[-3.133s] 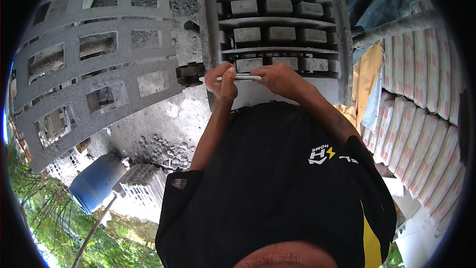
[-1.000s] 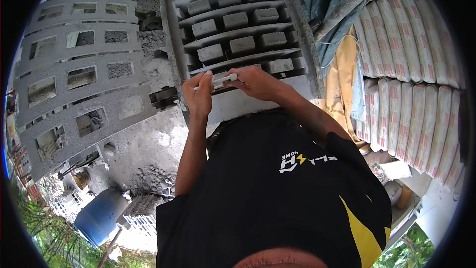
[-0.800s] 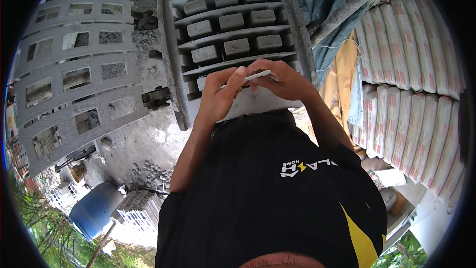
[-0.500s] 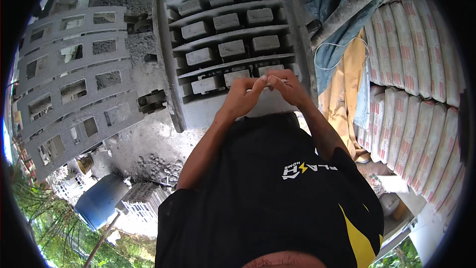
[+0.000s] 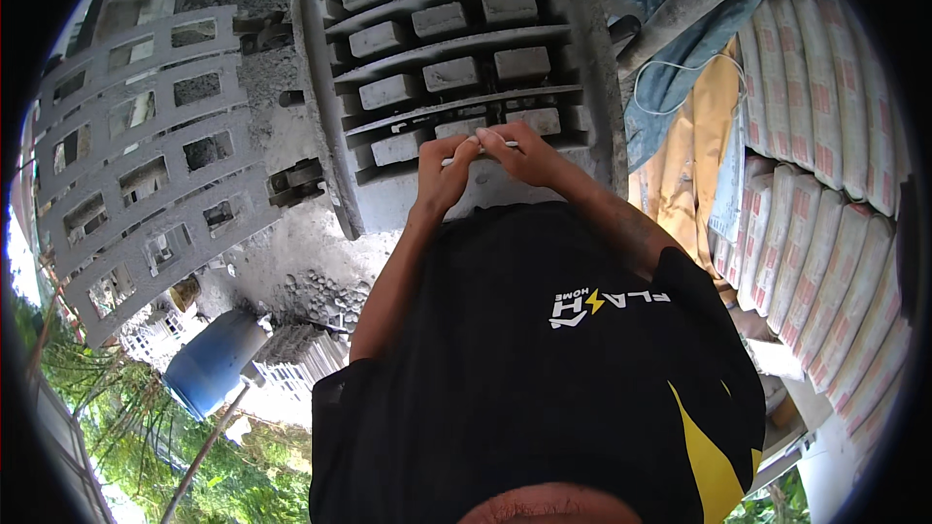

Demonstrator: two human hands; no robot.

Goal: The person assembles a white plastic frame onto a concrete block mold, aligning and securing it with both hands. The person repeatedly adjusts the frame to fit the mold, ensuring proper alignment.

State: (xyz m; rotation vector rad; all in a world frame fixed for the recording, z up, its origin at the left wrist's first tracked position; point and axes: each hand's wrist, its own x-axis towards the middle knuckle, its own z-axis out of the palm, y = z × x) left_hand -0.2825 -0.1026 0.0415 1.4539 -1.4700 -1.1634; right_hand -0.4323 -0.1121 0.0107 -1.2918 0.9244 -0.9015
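My left hand (image 5: 443, 171) and my right hand (image 5: 525, 153) meet over the near edge of a grey metal block mould (image 5: 456, 192). Fingers of both are closed on a thin white stick-like piece (image 5: 449, 162), whose ends poke out at either side; its exact kind I cannot make out. Just beyond my fingers lies the mould's nearest row of grey rectangular cores, among them one core (image 5: 398, 147) left of my hands and another (image 5: 533, 121) beside my right hand. Thin dividers (image 5: 456, 108) run between the rows. My fingers partly hide the middle core.
On the left hangs a grey slotted metal grid (image 5: 175, 173), joined near the mould by a hinge (image 5: 294, 182). Stacked bags (image 5: 777, 223) rise on the right, beside an orange cloth (image 5: 691, 150) and a blue tarp (image 5: 670, 102). A blue barrel (image 5: 214, 359) lies lower left.
Both hands have shifted a little left along the mould's near edge, still together. More of the white piece shows between and beside them. The whole view has tilted slightly.
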